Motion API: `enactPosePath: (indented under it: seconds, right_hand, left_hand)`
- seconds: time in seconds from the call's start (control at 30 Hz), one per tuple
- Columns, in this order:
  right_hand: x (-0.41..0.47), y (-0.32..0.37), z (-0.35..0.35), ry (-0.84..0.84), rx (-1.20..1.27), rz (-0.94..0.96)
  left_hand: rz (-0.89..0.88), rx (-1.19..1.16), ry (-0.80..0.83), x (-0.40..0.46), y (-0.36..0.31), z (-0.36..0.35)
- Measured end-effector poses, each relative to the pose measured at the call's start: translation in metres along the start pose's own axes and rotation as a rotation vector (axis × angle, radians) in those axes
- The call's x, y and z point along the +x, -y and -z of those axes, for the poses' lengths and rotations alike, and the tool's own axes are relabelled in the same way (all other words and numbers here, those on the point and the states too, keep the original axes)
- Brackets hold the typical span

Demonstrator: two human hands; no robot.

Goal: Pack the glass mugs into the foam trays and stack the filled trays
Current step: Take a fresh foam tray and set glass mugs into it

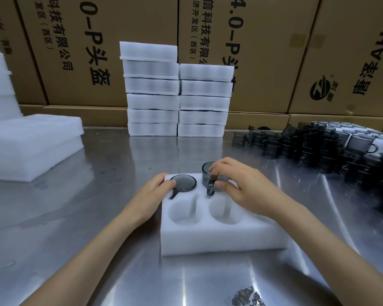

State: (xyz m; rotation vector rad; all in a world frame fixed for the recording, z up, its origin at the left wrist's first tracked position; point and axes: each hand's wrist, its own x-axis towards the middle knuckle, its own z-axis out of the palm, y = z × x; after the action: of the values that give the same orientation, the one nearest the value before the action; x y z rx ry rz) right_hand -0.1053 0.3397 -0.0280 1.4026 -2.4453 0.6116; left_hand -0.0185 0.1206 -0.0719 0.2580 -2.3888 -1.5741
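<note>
A white foam tray lies on the steel table in front of me, with two empty round pockets on its near side. A smoky glass mug sits sunk in the far left pocket, and my left hand touches its rim with its fingertips. A second smoky mug stands partly out of the far right pocket, handle toward me. My right hand holds that mug from above, fingers curled over its rim and thumb by the handle.
Two stacks of foam trays stand at the back middle. Empty foam trays lie at the left. A heap of loose smoky mugs fills the right side. Cardboard boxes wall off the back.
</note>
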Motion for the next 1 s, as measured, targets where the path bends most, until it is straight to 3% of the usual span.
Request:
enactPosePath:
  seconds: [0.13, 0.23, 0.47, 0.7, 0.87, 1.0]
  right_hand:
    - [0.001, -0.002, 0.0, 0.044, 0.005, -0.014]
    - [0.001, -0.003, 0.001, 0.032, -0.027, -0.018]
    - [-0.009, -0.006, 0.014, -0.011, 0.048, -0.095]
    - [-0.015, -0.005, 0.006, 0.355, 0.008, -0.201]
    - [-0.013, -0.004, 0.006, 0.375, 0.007, -0.203]
    - [-0.01, -0.008, 0.007, 0.239, 0.182, -0.256]
  left_hand:
    - [-0.058, 0.096, -0.036, 0.0, -0.004, 0.001]
    - [-0.212, 0.222, -0.085, -0.002, -0.014, 0.002]
    - [-0.484, 0.468, 0.106, -0.016, -0.044, -0.005]
    - [-0.351, 0.617, 0.346, -0.015, -0.044, -0.01]
    - [-0.341, 0.639, 0.346, -0.012, -0.043, -0.012]
    - [-0.385, 0.485, 0.228, -0.013, -0.039, -0.016]
